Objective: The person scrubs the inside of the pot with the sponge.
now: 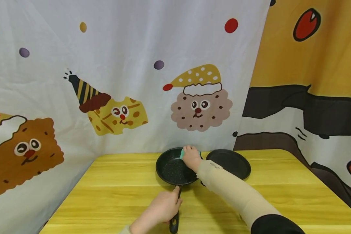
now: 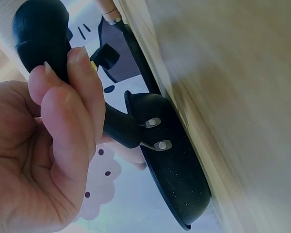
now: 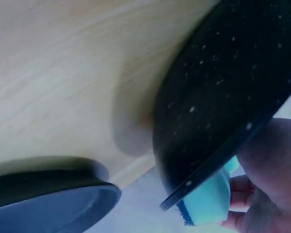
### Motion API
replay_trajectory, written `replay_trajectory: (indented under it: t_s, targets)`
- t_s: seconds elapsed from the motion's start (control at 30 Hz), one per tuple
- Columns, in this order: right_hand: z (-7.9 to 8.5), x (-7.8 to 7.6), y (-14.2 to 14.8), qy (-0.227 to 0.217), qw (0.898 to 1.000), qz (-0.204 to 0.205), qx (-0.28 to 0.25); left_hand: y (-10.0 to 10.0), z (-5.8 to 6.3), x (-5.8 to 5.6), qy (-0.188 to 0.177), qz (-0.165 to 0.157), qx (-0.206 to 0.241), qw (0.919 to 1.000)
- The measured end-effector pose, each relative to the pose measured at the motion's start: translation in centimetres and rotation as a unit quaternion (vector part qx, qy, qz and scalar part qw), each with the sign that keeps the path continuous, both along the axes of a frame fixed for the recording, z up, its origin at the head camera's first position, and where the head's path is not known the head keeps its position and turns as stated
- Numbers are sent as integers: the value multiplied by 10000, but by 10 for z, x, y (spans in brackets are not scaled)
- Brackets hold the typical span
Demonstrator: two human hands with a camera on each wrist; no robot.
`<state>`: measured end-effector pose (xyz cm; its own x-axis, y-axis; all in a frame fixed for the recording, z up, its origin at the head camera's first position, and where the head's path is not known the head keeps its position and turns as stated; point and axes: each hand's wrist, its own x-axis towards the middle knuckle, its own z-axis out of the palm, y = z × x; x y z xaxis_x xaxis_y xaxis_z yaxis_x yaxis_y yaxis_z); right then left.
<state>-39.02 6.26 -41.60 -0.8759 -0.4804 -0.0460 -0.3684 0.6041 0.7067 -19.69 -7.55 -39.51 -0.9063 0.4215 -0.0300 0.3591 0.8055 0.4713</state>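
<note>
A black speckled frying pan (image 1: 175, 170) sits on the wooden table. My left hand (image 1: 163, 206) grips its black handle (image 1: 174, 224), with the curled fingers plain in the left wrist view. At the pan's far right rim, my right hand (image 1: 191, 158) holds a green sponge (image 1: 181, 154) against the pan. In the right wrist view the sponge (image 3: 208, 199) shows a dark scouring edge beside the rim, with the fingers curled on it. Part of the sponge is hidden by the hand and the pan wall.
A flat black pan (image 1: 232, 162) lies just right of the frying pan, partly behind my right sleeve (image 1: 234, 188). The yellow wood-grain table (image 1: 117, 195) ends at a printed cloth (image 1: 152, 136) hanging behind it.
</note>
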Motion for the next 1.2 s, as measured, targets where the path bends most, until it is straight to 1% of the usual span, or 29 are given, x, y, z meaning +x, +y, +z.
replay_trajectory:
  t_s: [0.1,0.2,0.43,0.53,0.63,0.77,0.93,1.1,1.17,1.2]
  targets:
    - [1,3,3,-121,9995,-38,-297,-1,-1,2,-16,65,46,10000]
    - [2,6,4,-184,9990,-103,-399,-2,-2,3,44,100,34,9999]
    - [4,7,4,-392,9983,-182,-393,-5,-3,5,366,83,-297,9989]
    - [7,9,5,-622,9963,-249,-541,-4,-2,5,404,86,-310,9987]
    - [13,12,9,-1040,9896,-414,-902,-3,-2,5,467,86,-382,9981]
    - [22,15,15,-1605,9720,-785,-1525,0,1,4,472,54,-519,9975]
    - [34,18,19,-2400,9418,-1174,-2039,1,3,3,385,11,-536,9978]
    - [40,18,23,-3104,9134,-1186,-2352,0,2,4,485,-1,-533,9974]
    - [41,17,25,-3338,9010,-1175,-2511,-1,2,4,484,-16,-514,9975]
    - [41,16,26,-3478,8925,-1189,-2613,-1,2,4,471,-21,-499,9976]
